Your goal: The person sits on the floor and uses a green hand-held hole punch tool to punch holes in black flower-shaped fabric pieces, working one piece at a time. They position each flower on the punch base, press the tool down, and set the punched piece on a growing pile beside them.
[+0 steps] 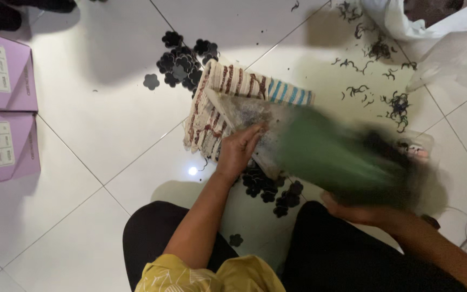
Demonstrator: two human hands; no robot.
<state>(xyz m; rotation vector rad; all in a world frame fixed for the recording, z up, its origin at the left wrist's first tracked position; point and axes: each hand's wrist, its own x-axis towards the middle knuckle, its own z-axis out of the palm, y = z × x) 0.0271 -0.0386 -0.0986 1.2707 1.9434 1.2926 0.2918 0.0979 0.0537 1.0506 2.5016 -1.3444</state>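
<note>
Our left hand (240, 150) pinched the clear bag (255, 121) lying on the striped cloth (217, 103) on the floor; our right hand (352, 211) gripped a blurred green sheet (331, 154).

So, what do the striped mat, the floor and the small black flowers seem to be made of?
Mat: seemingly woven cloth or yarn, matte, with ribbed stripes. Floor: glazed tile, glossy, with grout lines and a light glare. Flowers: thin flat cutouts, maybe felt or foam; too small to tell.
</note>
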